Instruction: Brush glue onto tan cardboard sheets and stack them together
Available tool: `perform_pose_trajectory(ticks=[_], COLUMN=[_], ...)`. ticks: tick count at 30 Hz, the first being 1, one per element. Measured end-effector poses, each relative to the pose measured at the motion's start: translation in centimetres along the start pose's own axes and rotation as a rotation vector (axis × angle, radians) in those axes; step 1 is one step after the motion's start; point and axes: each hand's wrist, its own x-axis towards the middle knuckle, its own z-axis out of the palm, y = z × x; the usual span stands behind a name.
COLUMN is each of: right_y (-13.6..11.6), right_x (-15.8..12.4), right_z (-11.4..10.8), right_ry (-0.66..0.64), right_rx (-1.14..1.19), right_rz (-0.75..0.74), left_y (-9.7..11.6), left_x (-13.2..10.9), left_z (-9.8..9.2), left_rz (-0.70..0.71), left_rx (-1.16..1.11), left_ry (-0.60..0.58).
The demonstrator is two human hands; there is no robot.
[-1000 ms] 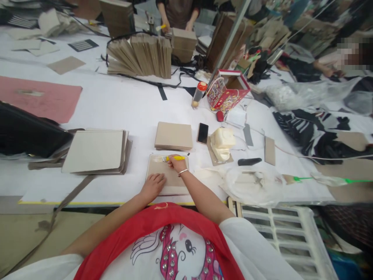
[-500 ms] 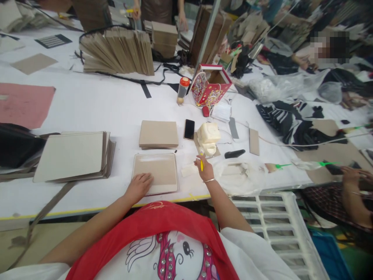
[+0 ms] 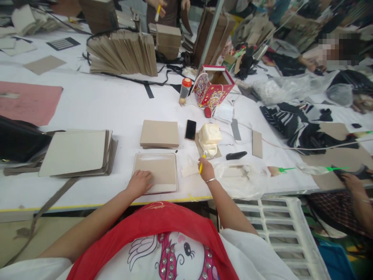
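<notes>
Tan and flat, the board (image 3: 164,173) lay on the white table (image 3: 101,105), close to its near edge. Its corners were rounded, a thin pale border ran round its face, and a dark reddish line showed along the near side. One whitish streak crossed the face by the far edge, running nearly parallel to it; the rest that showed looked plain and matt. The left hand (image 3: 140,182) lay palm down over the board's left part, its fingers stretched and close together, gripping nothing. The right hand (image 3: 206,171), off to the right of the board, was closed round the yellow handle of a brush (image 3: 201,167). The brush pointed forward, its head at the near side of a cream tub (image 3: 211,134); whether the two touched, I could not tell. The tub, lumpy and coated, stood on a tan card (image 3: 217,151). Just behind the board sat a low stack (image 3: 159,133) of similar tan sheets, with a phone (image 3: 190,130) to its right. A larger stack (image 3: 74,151) of paler sheets lay well to the left, its edges uneven and its corners rounded too
</notes>
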Motion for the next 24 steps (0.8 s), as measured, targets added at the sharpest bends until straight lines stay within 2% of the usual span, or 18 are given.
perform_pose_trajectory(ticks=[3, 5, 7, 9, 11, 13, 15, 19, 21, 24], right_y=[-3.1, -5.6, -7.9, -9.7, -10.9, -11.6, -12.0, -12.4, -12.7, -13.1], right_x=[-0.4, -0.8, -1.1, -1.3, -1.3, -1.2, -1.0, -0.5, -0.1, 1.0], right_z=[-2.5, -4.0, -5.0, -5.3, -5.1, -4.6, -4.0, -2.8, -2.1, -0.6], right_ry=[-0.020, -0.053, -0.100, -0.173, -0.248, -0.294, -0.313, -0.325, -0.315, -0.251], right_rx=[0.335, 0.525, 0.691, 0.836, 0.935, 0.982, 0.980, 0.817, 0.672, 0.497], right_rz=[-0.017, -0.088, -0.155, -0.183, -0.181, -0.166, -0.152, -0.193, -0.226, -0.202], left_y=[1.3, 2.5, 3.6, 4.3, 4.3, 3.8, 3.1, 1.0, -0.3, -2.7], left_x=[0.9, 1.6, 2.3, 2.8, 2.8, 2.5, 1.9, 1.1, 1.0, 1.5], left_z=[-0.7, -1.2, -1.8, -2.4, -2.7, -2.9, -2.8, -2.6, -2.7, -2.7], left_rz=[-0.090, -0.191, -0.338, -0.455, -0.483, -0.477, -0.509, -0.629, -0.661, -0.718], left_rx=[-0.208, -0.492, -0.889, -1.316, -1.657, -1.840, -1.892, -1.862, -1.790, -1.543], left_ry=[0.035, 0.038, -0.038, -0.163, -0.278, -0.338, -0.314, -0.083, 0.023, 0.157])
